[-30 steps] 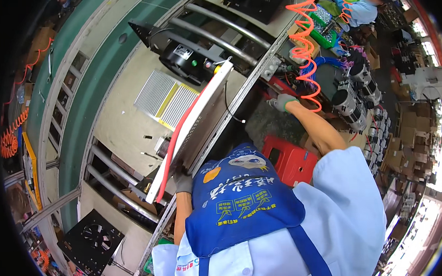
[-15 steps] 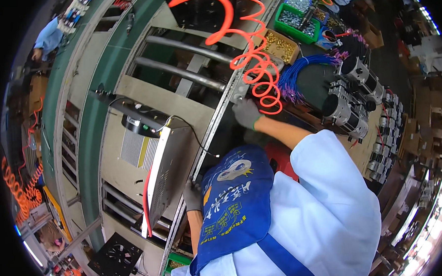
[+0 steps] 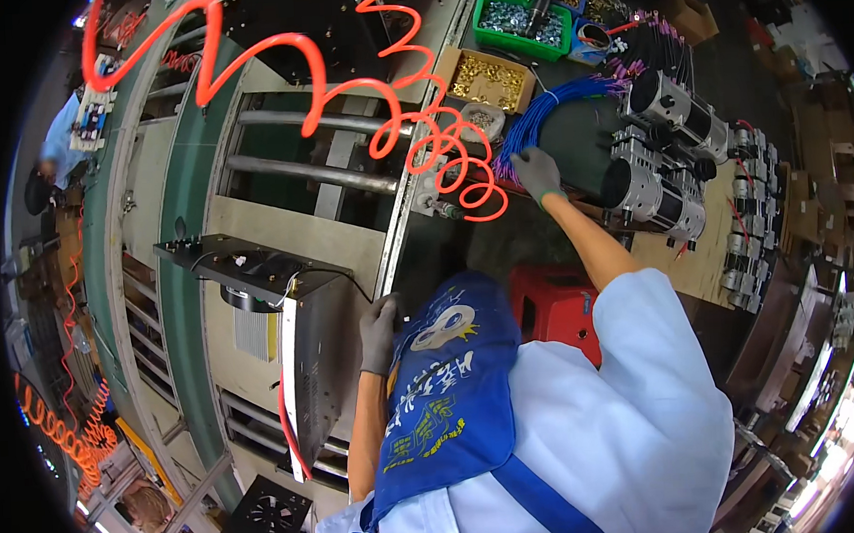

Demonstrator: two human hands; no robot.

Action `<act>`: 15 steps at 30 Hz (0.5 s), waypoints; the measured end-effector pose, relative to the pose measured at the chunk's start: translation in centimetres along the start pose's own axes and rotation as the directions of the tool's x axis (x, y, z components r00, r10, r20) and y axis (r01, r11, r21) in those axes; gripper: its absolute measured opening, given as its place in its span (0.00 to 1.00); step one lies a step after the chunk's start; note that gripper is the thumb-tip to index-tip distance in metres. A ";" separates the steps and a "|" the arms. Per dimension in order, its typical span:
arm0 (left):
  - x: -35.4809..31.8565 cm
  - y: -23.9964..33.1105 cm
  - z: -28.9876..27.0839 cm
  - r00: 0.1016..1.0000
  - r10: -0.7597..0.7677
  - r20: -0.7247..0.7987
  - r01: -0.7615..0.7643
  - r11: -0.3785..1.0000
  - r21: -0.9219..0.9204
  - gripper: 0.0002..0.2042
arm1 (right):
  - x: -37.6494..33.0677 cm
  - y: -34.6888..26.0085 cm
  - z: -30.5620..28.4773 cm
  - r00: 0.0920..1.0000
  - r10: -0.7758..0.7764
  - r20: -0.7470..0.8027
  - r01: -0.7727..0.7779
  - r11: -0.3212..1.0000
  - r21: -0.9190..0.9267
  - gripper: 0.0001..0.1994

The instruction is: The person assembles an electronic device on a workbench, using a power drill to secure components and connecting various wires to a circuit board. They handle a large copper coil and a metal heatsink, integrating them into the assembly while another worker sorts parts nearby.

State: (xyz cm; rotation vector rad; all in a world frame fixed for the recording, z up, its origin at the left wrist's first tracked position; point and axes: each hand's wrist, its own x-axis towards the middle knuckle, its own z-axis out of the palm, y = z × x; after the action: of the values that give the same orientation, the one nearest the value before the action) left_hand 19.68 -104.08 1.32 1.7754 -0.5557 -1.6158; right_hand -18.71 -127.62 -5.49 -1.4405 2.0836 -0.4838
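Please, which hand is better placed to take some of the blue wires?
Probably the right hand: its fingers appear right at the blue wires. The left hand is farther away, nearer the metal case.

1. Right hand (image 3: 539,173): grey glove covering the fingers, green edging (image 3: 550,198) behind them at the wrist.
2. Left hand (image 3: 379,333): grey glove over the fingers too.
3. Pale blue shirt (image 3: 596,431), its loose right sleeve (image 3: 653,319) ending well behind the right fingers.
4. Deep blue apron (image 3: 456,375) near the left fingers: pale cartoon print, white characters, yellow markings, plain blue strap (image 3: 549,505).
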 end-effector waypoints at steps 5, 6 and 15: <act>1.0 4.7 5.1 0.985 0.054 0.163 -0.084 0.979 0.186 0.16 | 5.1 -1.4 1.4 0.979 0.184 0.089 -0.159 0.959 -0.236 0.21; 1.2 4.8 5.7 0.978 0.057 0.203 -0.093 0.981 0.171 0.15 | 5.5 -1.8 1.3 0.972 0.209 0.108 -0.177 0.952 -0.249 0.21; 2.2 5.8 9.2 0.938 0.048 0.344 -0.161 0.938 0.308 0.16 | 5.6 -1.4 -1.4 0.955 0.195 0.224 -0.108 0.931 -0.350 0.22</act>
State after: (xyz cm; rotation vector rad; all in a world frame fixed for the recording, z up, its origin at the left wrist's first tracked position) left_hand 11.73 -111.40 3.80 1.6708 -1.1226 -1.8400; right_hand -20.09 -133.40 -4.88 -1.4181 2.1113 0.1235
